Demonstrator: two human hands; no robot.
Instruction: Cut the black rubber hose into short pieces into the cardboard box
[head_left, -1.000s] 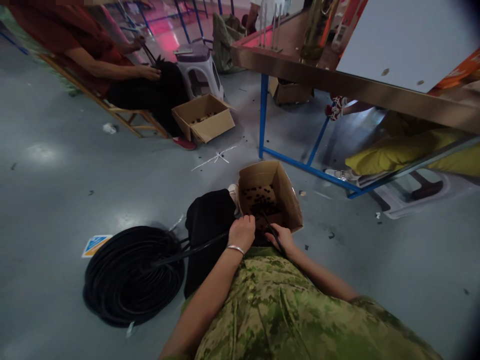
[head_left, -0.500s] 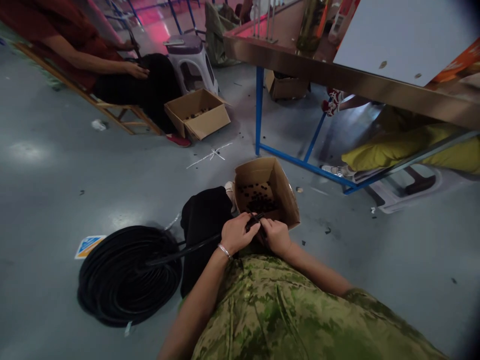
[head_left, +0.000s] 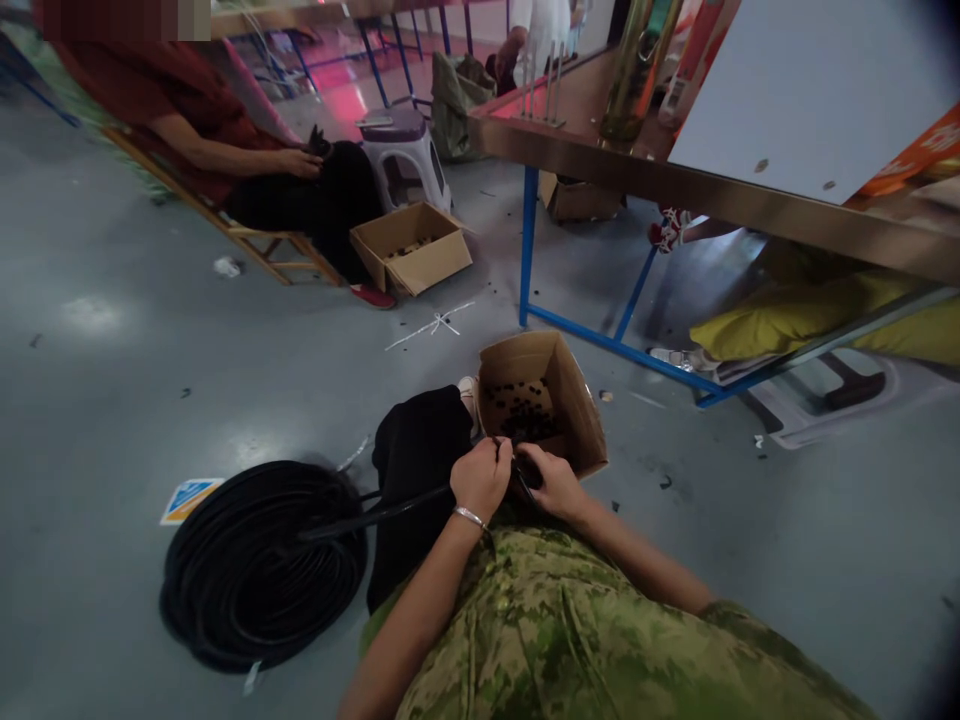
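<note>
The near cardboard box (head_left: 583, 395) gapes upward just beyond both hands — a way in from above, with its right wall blocking a low pass sideways from the right hand (head_left: 553, 482). Left of the left hand (head_left: 481, 480), a black tube (head_left: 409, 504) bars the way, stretched across the black trouser leg (head_left: 420, 435) from the coil (head_left: 255, 570). Beyond the box stands the blue table frame (head_left: 528, 250). Right of the right forearm, open floor (head_left: 810, 540) leaves room.

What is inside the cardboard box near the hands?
Many small black pieces lie in the cardboard box. The hands hide part of its near side; what lies there cannot be seen.
</note>
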